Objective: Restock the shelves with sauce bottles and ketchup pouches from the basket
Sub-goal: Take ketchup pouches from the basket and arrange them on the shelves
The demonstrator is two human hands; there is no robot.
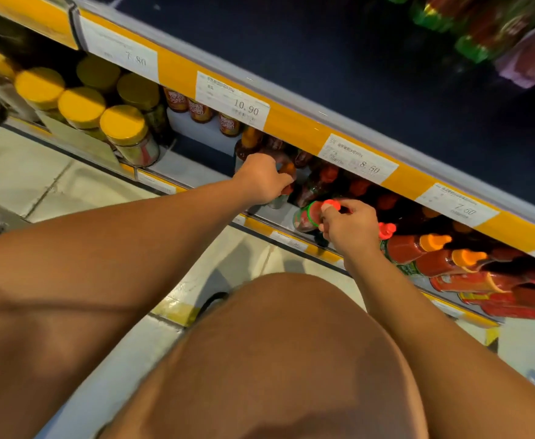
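Left hand (264, 177) fingers clamped on an orange-capped bottle (286, 172), right hand (348, 228) pinching a red-capped bottle (310, 215) at the shelf (259, 213) front edge, yellow-lidded jars (123, 134) left, bottles (434, 251) crowding right.

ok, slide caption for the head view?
Left hand and right hand each grip a sauce bottle on the lower shelf.

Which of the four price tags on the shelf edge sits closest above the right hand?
The 8.50 price tag, directly above the right hand. The 7.80 and 10.90 tags lie further left, the 7.50 tag further right.
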